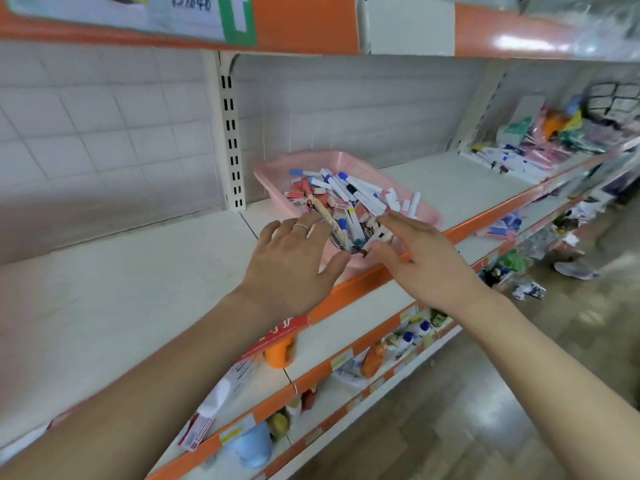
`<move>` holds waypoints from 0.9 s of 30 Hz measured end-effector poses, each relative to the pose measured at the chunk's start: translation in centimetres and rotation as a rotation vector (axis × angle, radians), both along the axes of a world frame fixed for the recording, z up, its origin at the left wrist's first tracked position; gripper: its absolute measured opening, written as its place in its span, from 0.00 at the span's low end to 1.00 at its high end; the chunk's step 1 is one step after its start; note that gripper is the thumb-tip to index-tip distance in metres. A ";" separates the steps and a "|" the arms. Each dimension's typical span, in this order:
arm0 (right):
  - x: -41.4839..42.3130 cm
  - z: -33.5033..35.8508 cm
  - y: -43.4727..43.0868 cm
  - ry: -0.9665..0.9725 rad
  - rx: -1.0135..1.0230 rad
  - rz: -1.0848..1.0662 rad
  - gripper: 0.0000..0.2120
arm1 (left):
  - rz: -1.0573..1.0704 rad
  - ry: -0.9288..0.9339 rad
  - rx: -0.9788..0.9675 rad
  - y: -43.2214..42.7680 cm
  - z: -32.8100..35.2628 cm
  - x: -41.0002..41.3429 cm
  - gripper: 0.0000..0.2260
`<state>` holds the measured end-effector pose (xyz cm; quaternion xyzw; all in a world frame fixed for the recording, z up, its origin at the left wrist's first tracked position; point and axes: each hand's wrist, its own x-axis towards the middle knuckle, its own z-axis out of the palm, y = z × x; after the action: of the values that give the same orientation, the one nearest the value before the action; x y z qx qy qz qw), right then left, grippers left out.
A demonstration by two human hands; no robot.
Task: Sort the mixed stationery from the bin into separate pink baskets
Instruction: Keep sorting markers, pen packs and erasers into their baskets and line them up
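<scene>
A pink basket (273,174) stands on the white shelf, heaped with mixed stationery: white markers (360,188) with blue caps, small pink and red erasers (304,195) and a wooden stick (329,220). My left hand (291,261) reaches over the basket's near left corner, fingers spread, fingertips close to the pile, a ring on one finger. At the near right side, my right hand (419,258) also has its fingers apart, its fingertips touching the items. Neither hand visibly holds anything.
The white shelf (138,271) has an orange front edge (360,275). Lower shelves hold bottles, an orange cup (278,355) and packets. More stationery (512,161) lies far right on the same shelf. A person's shoe (575,270) is on the floor.
</scene>
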<state>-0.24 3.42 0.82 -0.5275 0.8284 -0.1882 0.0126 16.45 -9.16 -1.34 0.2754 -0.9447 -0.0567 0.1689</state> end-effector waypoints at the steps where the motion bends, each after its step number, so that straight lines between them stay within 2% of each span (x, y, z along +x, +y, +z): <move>1: -0.6 0.3 -0.2 0.018 0.009 -0.004 0.25 | -0.014 0.010 -0.003 -0.5 0.0 -0.6 0.33; 7: -3.1 0.4 -1.0 0.012 0.042 -0.046 0.27 | -0.073 0.037 0.016 -1.9 -1.0 -3.4 0.30; 11: -5.3 -0.3 -2.1 0.048 0.057 -0.037 0.26 | -0.063 -0.028 0.019 -2.8 -1.2 -5.7 0.30; 17: -9.7 -1.1 -5.7 0.064 0.211 0.121 0.24 | 0.019 -0.154 0.082 -3.7 -0.9 -9.3 0.21; 22: -13.3 -1.4 -9.1 0.071 0.343 0.274 0.20 | 0.175 -0.282 0.263 -5.1 -0.6 -13.5 0.14; 27: -15.2 -2.2 -12.5 0.122 0.307 0.389 0.14 | 0.533 -0.297 0.353 -5.4 -2.1 -17.8 0.18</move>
<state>-15.49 -9.09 -1.36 -0.6790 0.7295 -0.0223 0.0785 -1.33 -14.51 -3.40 0.5425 -0.8295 -0.1322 -0.0119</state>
